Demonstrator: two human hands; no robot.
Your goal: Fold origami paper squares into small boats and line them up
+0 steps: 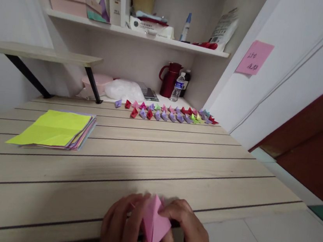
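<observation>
A pink folded origami paper (157, 224), diamond-shaped with a crease down its middle, is held at the near edge of the table. My left hand (123, 224) grips its left side, with the fingers curled over it. On the other side, my right hand (187, 230) pinches the paper between thumb and fingers. Part of the fold is hidden behind the fingers.
Small folded paper boats (164, 116) in several colours stand in two rows at the table's back. A stack of coloured paper (57, 128), yellow on top, lies at the left. Behind are a red jug (170, 81), a water bottle (177, 87) and a raised wooden shelf (40, 52).
</observation>
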